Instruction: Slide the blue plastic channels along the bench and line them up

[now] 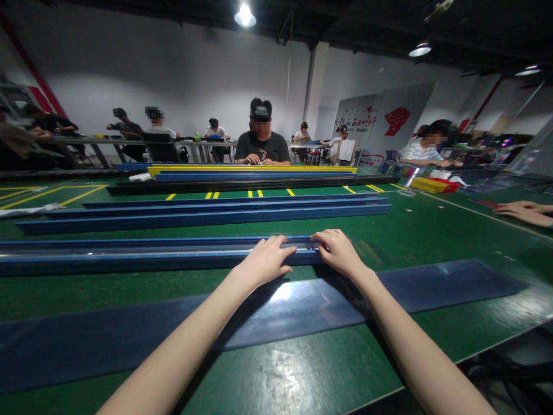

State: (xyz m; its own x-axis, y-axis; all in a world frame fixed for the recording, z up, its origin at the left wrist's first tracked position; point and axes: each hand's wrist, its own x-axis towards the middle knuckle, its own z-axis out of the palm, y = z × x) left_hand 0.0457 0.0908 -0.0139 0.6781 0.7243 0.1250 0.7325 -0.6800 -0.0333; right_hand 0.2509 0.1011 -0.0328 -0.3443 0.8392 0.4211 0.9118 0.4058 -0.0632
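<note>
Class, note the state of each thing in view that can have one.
Nearest blue channel: lying lengthwise across the table
Left hand: thumb and fingers apart, at the channel
Right hand: fingers bent, at the channel
Blue sheet: lying flat
Yellow strip: lying down
Brightest ceiling lamp: lit

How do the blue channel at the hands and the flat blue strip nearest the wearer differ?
The channel has raised edges; the strip lies flat. The strip looks broader than the channel. The left hand and right hand are at the channel, off the strip. Both are long, blue, on the green table.
</note>
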